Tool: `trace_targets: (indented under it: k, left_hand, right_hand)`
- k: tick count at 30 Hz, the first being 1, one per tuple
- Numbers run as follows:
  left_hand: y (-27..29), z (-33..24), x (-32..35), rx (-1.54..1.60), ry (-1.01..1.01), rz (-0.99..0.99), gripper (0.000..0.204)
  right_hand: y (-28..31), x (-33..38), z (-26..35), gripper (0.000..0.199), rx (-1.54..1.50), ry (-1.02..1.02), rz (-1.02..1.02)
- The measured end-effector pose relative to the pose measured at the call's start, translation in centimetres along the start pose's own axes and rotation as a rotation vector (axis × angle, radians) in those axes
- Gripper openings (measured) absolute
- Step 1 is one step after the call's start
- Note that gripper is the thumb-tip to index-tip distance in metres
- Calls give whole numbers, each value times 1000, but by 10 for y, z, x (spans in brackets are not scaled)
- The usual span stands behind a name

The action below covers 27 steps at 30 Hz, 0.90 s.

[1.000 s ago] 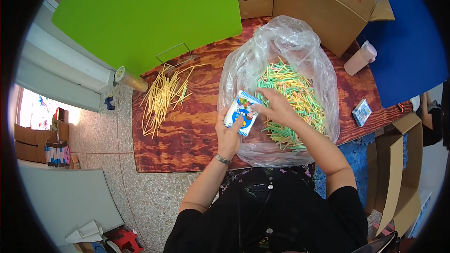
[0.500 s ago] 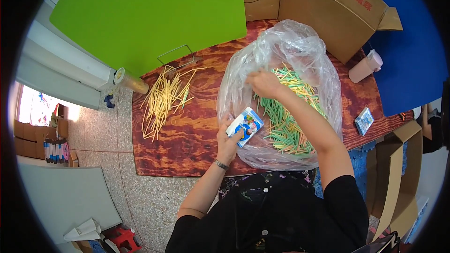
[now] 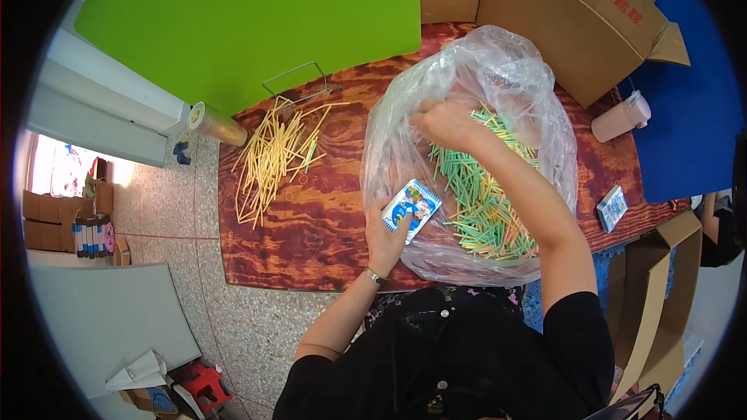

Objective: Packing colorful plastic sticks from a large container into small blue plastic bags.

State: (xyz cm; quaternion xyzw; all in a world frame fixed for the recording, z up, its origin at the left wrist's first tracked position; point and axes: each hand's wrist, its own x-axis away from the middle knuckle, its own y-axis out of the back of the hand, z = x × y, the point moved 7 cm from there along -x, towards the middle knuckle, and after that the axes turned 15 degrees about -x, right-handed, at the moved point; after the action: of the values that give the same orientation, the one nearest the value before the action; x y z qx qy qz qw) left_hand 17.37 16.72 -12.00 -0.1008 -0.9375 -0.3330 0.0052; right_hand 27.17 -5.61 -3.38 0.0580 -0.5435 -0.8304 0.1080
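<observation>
My left hand [image 3: 384,235] is closed around a small blue-and-white packet [image 3: 413,210] with a cartoon figure on it, at the near left edge of a large clear plastic bag [image 3: 498,50]. The bag lies spread with its contents exposed: a heap of short green, yellow and pink sticks [image 3: 486,210]. Over the upper left of this heap is my right hand [image 3: 447,124], its fingers curled together against the bag's inner left side. What those fingers hold, if anything, cannot be made out. My right forearm covers part of the heap.
On the wooden table [image 3: 327,210], left, lie a pile of long pale-yellow sticks [image 3: 272,159], several rubber bands, a wire stand [image 3: 299,82] and a clear canister [image 3: 218,124]. A second packet [image 3: 612,208] and pink bottle [image 3: 620,117] stand right. Cardboard boxes [image 3: 568,23] border the back.
The view has shifted slightly. My left hand has turned the packet a little, and my right hand stays at the bag's left inner side with its fingers drawn closer together.
</observation>
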Motion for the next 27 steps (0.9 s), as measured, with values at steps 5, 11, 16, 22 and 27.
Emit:
trace_targets:
  k: [5, 11, 16, 22, 27]
  left_hand:
    - [34, -52, 14, -436, -464, -106, 45]
    - [18, -54, 8, -454, -580, -11, 43]
    - [11, -57, 18, -412, -584, 5, 47]
    - [15, -60, 18, -505, -612, -34, 54]
    - [4, -63, 16, -591, -592, 45, 56]
  right_hand:
    - [12, 55, 10, 19, -186, 41, -221]
    - [-49, 92, 45, 23, -251, -131, -98]
    - [-69, 98, 35, 29, -434, -174, -161]
    - [-74, 105, 46, 16, -321, -80, -262]
    - [-64, 122, 56, 23, -59, -20, -236]
